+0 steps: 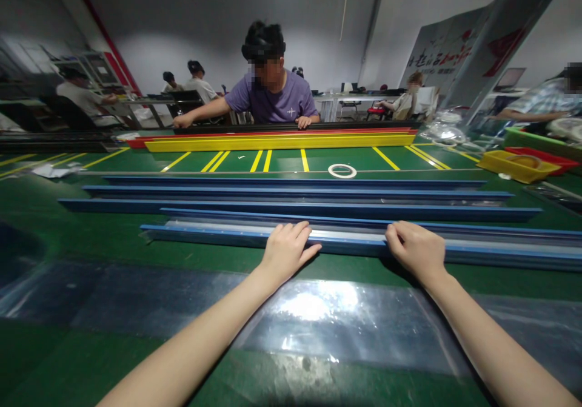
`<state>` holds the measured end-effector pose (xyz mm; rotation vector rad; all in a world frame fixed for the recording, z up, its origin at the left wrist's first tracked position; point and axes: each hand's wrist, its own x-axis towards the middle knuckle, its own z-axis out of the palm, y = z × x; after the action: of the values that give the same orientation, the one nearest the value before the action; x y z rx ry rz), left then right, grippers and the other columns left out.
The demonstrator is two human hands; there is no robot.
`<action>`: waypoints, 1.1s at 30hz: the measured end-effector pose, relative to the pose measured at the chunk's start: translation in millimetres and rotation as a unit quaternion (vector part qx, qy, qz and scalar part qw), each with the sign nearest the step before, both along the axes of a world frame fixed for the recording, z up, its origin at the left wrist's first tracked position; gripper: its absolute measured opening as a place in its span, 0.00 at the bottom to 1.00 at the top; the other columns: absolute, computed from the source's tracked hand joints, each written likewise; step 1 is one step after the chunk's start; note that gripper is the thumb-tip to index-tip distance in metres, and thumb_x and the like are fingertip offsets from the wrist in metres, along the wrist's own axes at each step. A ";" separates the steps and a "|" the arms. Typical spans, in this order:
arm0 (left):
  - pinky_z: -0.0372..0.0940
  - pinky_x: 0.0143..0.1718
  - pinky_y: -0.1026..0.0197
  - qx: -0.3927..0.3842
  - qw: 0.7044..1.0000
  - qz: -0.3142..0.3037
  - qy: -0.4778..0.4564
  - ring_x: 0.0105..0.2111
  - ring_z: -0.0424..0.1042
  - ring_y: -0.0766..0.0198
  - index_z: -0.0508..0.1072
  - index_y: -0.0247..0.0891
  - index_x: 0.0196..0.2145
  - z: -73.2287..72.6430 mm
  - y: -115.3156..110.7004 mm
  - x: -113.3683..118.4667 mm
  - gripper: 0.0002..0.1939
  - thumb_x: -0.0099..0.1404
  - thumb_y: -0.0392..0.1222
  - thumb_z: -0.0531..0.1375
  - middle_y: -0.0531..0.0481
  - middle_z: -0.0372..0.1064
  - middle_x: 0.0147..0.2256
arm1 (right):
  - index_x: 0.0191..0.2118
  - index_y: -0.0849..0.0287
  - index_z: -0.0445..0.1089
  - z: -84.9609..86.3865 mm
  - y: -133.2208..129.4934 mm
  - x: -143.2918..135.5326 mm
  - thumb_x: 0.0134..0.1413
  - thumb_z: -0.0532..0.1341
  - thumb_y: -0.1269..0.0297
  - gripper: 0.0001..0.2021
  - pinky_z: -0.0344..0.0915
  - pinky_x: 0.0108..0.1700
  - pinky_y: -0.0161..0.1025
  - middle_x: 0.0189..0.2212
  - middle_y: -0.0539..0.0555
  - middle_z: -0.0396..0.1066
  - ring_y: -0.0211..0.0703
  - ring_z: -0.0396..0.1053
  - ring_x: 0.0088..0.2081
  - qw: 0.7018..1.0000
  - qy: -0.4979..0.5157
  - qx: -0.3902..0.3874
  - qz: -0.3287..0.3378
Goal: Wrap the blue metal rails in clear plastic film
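A long blue U-shaped channel (227, 234) lies across the green table in front of me, with a pale strip visible along its inside. My left hand (288, 244) rests over it near the middle, fingers bent across the top and thumb along the near wall. Farther right, my right hand (416, 248) is curled into a loose fist at the same channel, its fingertips mostly hidden. Several similar blue channels (300, 205) lie just beyond, roughly parallel. Below my wrists a clear plastic sheet (182, 298) stretches across the table.
Across the table a co-worker (277, 94) in a purple shirt handles long black, red and yellow channels (282, 142). A white ring (342, 171) lies on yellow-striped green table (282, 163). Yellow bin (518, 165) and red bin (552, 157) stand at right. Other people sit farther back.
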<state>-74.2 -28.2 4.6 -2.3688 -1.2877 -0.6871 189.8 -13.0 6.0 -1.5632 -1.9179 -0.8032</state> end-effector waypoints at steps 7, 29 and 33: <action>0.55 0.35 0.59 0.001 1.000 -0.002 -0.003 0.35 0.67 0.61 0.68 0.37 0.37 0.2 -0.9 0.0 0.16 0.62 0.52 0.50 0.48 0.69 0.43 | 0.13 0.60 0.59 1.4 -0.7 -1.2 0.51 0.48 0.62 0.19 0.40 0.20 0.33 0.13 0.49 0.62 0.32 0.57 0.18 1.000 -0.002 -0.002 -0.004; 0.56 0.31 0.61 -0.023 0.999 0.022 -0.025 0.31 0.63 0.62 0.65 0.36 0.31 3.9 -3.0 0.9 0.16 0.59 0.53 0.52 0.49 0.63 0.30 | 0.15 0.60 0.62 2.6 -1.1 -0.1 0.52 0.47 0.60 0.20 0.41 0.20 0.31 0.17 0.51 0.67 0.33 0.60 0.20 0.998 -0.001 -0.064 -0.017; 0.57 0.32 0.62 -0.030 0.997 0.011 -0.064 0.31 0.61 0.62 0.64 0.36 0.29 4.5 -3.3 0.1 0.15 0.58 0.52 0.54 0.49 0.62 0.29 | 0.16 0.60 0.62 3.5 -1.8 -0.1 0.52 0.46 0.59 0.20 0.42 0.20 0.31 0.17 0.51 0.67 0.34 0.61 0.21 0.996 0.004 -0.083 -0.019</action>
<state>-74.0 -31.5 9.1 -2.3879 -1.4024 -0.8175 189.6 -14.9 9.5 -1.7028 -1.9977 -0.6668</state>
